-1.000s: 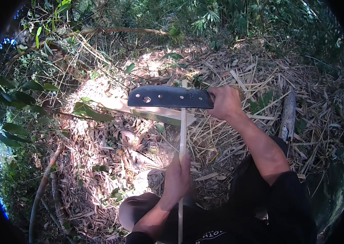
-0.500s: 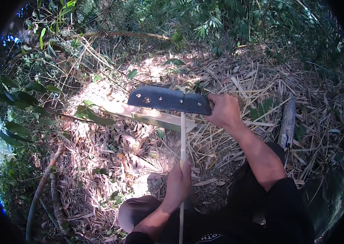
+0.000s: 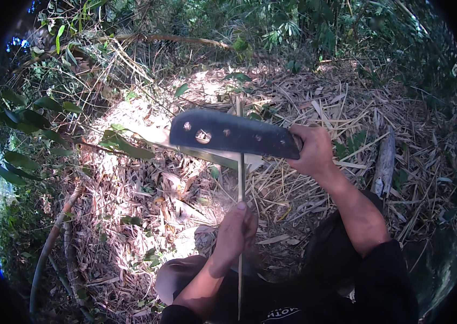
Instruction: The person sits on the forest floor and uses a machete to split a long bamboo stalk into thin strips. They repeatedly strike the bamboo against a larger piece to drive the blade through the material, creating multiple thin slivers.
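A dark, broad-bladed machete [image 3: 212, 134] with several round holes along its blade is held level in front of me. My right hand [image 3: 313, 150] grips it at the right end; the handle is mostly hidden by the fingers. A thin, pale bamboo strip [image 3: 241, 181] stands lengthwise before me, crossing behind the blade and showing above its top edge. My left hand [image 3: 235, 229] is closed round the strip below the machete, and the strip's lower end runs down past my lap. Whether the edge bites into the strip I cannot tell.
A split bamboo length [image 3: 207, 155] lies on the ground behind the blade. Thin pale strips [image 3: 277, 181] are scattered at its right end. A grey log [image 3: 384, 162] lies at the right, a bent stem [image 3: 55, 232] at the left. Leafy twigs [image 3: 126, 151] reach in from the left.
The machete has shifted slightly right and tilted, its right end lower. The strip's top now shows above the blade. My left hand has moved slightly up.
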Demonstrator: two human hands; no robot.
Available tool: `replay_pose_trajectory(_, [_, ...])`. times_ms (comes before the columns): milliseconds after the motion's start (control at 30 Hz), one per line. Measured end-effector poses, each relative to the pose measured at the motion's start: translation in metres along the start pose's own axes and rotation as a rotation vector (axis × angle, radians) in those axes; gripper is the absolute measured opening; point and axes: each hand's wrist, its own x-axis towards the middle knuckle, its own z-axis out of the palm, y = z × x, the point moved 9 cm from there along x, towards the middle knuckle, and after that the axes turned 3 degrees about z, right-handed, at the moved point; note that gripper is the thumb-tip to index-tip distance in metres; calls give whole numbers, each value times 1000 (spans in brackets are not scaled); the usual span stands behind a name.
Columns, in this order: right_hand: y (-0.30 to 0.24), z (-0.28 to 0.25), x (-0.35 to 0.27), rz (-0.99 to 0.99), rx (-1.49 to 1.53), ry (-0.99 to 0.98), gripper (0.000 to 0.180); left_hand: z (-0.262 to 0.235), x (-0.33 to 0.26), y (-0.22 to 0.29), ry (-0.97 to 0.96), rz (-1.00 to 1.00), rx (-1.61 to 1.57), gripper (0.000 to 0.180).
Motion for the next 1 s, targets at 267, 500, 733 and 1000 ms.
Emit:
replay_pose_trajectory(267, [-65,32,-42,-502,-90,-55,24,-16,-6,-15,152,-63,206,45])
replay_pose_trajectory(500, [-60,40,-28,-449,-46,-46,20,-26,5,-4,186,98,361,41])
replay_pose_trajectory(733, [-26,60,-17,-157,-101,-329,40,-33,7,-12,300,29,213,38])
replay_pose_trajectory(1000, [-25,57,-36,-153,-173,-147,22,-52,12,-34,212,-142,244,42])
